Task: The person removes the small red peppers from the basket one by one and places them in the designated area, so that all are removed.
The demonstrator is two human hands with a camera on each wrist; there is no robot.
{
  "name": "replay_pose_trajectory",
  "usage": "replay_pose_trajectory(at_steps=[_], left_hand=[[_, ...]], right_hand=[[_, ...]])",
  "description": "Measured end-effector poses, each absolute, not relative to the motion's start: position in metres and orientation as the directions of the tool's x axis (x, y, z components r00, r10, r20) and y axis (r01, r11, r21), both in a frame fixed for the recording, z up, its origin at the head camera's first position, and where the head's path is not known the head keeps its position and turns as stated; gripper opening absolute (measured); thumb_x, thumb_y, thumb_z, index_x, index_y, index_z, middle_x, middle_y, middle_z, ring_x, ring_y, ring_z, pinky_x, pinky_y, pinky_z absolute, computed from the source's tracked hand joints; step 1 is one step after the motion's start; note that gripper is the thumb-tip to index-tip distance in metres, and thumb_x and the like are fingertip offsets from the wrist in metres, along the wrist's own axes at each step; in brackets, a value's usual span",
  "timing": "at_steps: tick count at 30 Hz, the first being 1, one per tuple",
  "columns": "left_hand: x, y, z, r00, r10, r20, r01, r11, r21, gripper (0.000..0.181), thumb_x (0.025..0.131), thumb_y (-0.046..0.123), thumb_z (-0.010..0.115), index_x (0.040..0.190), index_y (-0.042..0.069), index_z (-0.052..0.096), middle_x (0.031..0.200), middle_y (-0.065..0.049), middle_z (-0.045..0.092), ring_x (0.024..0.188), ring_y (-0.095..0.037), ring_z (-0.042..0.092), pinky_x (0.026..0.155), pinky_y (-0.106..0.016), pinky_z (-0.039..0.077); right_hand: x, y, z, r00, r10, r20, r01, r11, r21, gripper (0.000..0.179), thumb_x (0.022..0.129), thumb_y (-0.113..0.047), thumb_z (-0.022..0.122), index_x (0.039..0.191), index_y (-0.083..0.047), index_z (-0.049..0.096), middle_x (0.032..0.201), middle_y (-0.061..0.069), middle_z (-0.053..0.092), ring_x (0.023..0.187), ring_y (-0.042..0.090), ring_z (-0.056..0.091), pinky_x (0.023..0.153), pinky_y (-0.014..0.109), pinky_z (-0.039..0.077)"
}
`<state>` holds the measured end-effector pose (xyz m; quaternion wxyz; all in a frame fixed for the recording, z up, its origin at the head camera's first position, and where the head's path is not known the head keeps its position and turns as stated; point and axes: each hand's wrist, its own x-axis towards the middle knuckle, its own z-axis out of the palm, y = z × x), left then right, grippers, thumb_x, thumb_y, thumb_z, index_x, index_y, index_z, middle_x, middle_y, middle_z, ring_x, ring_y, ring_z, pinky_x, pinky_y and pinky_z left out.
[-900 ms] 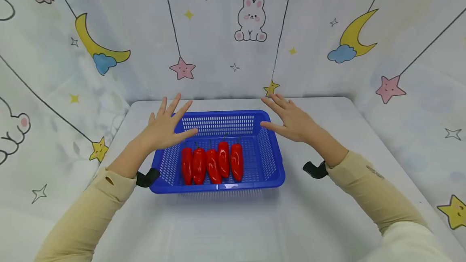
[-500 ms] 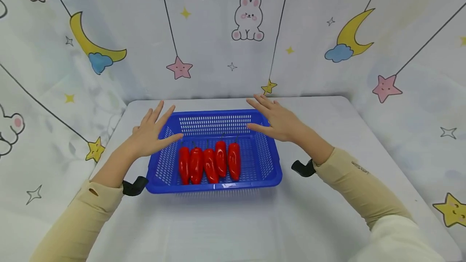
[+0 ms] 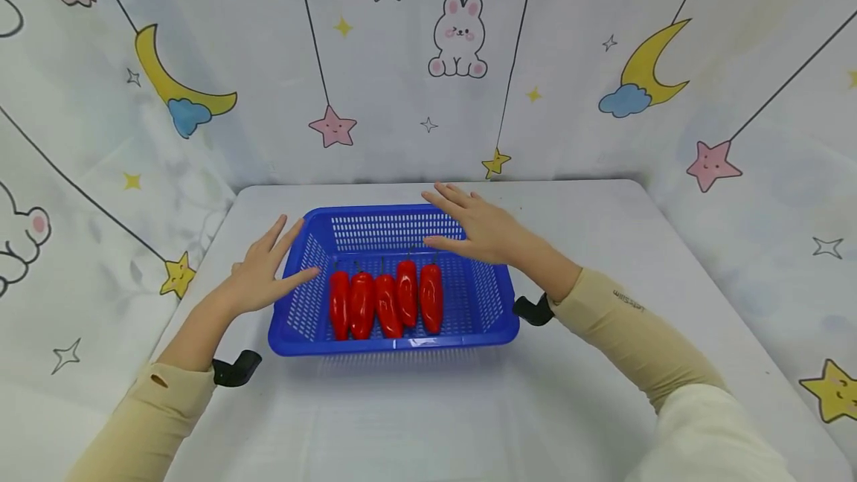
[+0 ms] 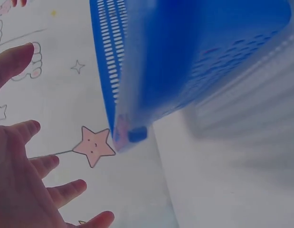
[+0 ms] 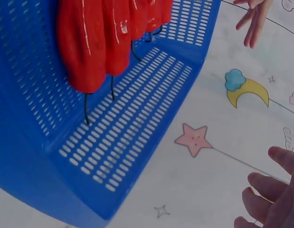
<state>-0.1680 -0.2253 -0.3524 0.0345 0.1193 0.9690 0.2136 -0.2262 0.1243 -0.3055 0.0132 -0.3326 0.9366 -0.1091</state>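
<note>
A blue plastic basket (image 3: 395,346) with slotted walls sits on the white table in the head view. Several glossy red chili peppers (image 3: 387,305) with dark stems lie side by side in it, left of its middle. My left hand (image 3: 257,274) hovers by the basket's left wall, fingers spread and holding nothing. Above the back right part of the basket is my right hand (image 3: 478,229), its fingers extended and apart from the peppers. The right wrist view shows the peppers (image 5: 85,42) close up, with the right hand (image 5: 277,194) at the lower right edge.
The white table (image 3: 415,422) extends in front of the basket and to both sides. A cloth backdrop (image 3: 402,80) printed with moons, stars and a rabbit stands behind and at the sides. Black straps (image 3: 237,369) are worn on both wrists.
My left hand has moved left and nearer to me, off the basket's back left corner. My right hand has shifted left over the basket. Basket and peppers stay in place.
</note>
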Motion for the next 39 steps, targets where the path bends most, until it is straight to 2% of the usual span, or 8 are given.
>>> replay_pose_trajectory(at_steps=[5, 12, 17, 23, 29, 35, 39], left_hand=[[-0.166, -0.232, -0.361, -0.972, 0.233, -0.013, 0.200, 0.862, 0.465, 0.085, 0.085, 0.047, 0.052, 0.148, 0.016, 0.005, 0.150, -0.022, -0.001, 0.127, -0.056, 0.011, 0.080, -0.080, 0.012], [-0.164, -0.239, -0.378, -0.965, 0.261, -0.003, 0.215, 0.801, 0.559, 0.084, 0.086, 0.040, 0.055, 0.148, 0.014, 0.004, 0.149, -0.025, 0.002, 0.128, -0.055, 0.009, 0.085, -0.076, 0.016], [-0.163, -0.242, -0.388, -0.969, 0.246, -0.013, 0.191, 0.785, 0.589, 0.084, 0.087, 0.039, 0.056, 0.148, 0.012, 0.005, 0.148, -0.027, 0.002, 0.127, -0.057, 0.009, 0.085, -0.076, 0.016], [-0.166, -0.241, -0.395, -0.973, 0.230, -0.012, 0.174, 0.769, 0.616, 0.084, 0.086, 0.038, 0.056, 0.148, 0.011, 0.005, 0.148, -0.028, 0.001, 0.129, -0.055, 0.007, 0.086, -0.075, 0.016], [-0.169, -0.238, -0.404, -0.973, 0.229, -0.021, 0.160, 0.741, 0.652, 0.086, 0.086, 0.039, 0.056, 0.148, 0.012, 0.003, 0.148, -0.028, 0.000, 0.130, -0.054, 0.007, 0.087, -0.073, 0.019], [-0.171, -0.238, -0.415, -0.972, 0.235, -0.016, 0.158, 0.700, 0.697, 0.086, 0.087, 0.036, 0.056, 0.148, 0.010, 0.001, 0.148, -0.029, -0.001, 0.130, -0.053, 0.008, 0.087, -0.071, 0.022], [-0.173, -0.236, -0.419, -0.967, 0.256, 0.006, 0.177, 0.651, 0.738, 0.085, 0.088, 0.033, 0.056, 0.147, 0.008, 0.001, 0.148, -0.029, 0.001, 0.129, -0.053, 0.013, 0.087, -0.068, 0.028]], right_hand=[[-0.228, 0.113, -0.305, -0.754, -0.654, 0.051, -0.648, 0.730, -0.216, 0.076, 0.084, -0.061, 0.043, 0.147, -0.028, 0.015, 0.152, 0.005, 0.013, 0.139, 0.023, 0.011, 0.108, 0.049, 0.015], [-0.231, 0.096, -0.308, -0.731, -0.681, 0.028, -0.661, 0.698, -0.276, 0.075, 0.085, -0.059, 0.044, 0.147, -0.029, 0.015, 0.153, 0.003, 0.011, 0.138, 0.028, 0.012, 0.099, 0.057, 0.027], [-0.234, 0.082, -0.314, -0.707, -0.707, 0.019, -0.682, 0.675, -0.279, 0.076, 0.085, -0.059, 0.044, 0.147, -0.027, 0.016, 0.153, 0.003, 0.010, 0.139, 0.023, 0.007, 0.105, 0.053, 0.019], [-0.237, 0.066, -0.322, -0.710, -0.704, -0.016, -0.675, 0.687, -0.269, 0.076, 0.084, -0.063, 0.042, 0.147, -0.031, 0.016, 0.153, 0.002, 0.010, 0.138, 0.029, 0.011, 0.098, 0.059, 0.026], [-0.239, 0.055, -0.330, -0.704, -0.709, -0.040, -0.680, 0.689, -0.250, 0.075, 0.084, -0.062, 0.043, 0.147, -0.030, 0.017, 0.153, 0.002, 0.011, 0.139, 0.024, 0.007, 0.102, 0.056, 0.023], [-0.240, 0.043, -0.336, -0.688, -0.722, -0.065, -0.686, 0.678, -0.265, 0.075, 0.083, -0.061, 0.045, 0.146, -0.030, 0.020, 0.152, 0.003, 0.013, 0.139, 0.026, 0.009, 0.101, 0.056, 0.025], [-0.243, 0.034, -0.342, -0.668, -0.740, -0.078, -0.703, 0.662, -0.259, 0.074, 0.083, -0.061, 0.046, 0.146, -0.029, 0.021, 0.152, 0.005, 0.015, 0.138, 0.028, 0.013, 0.101, 0.055, 0.025]])
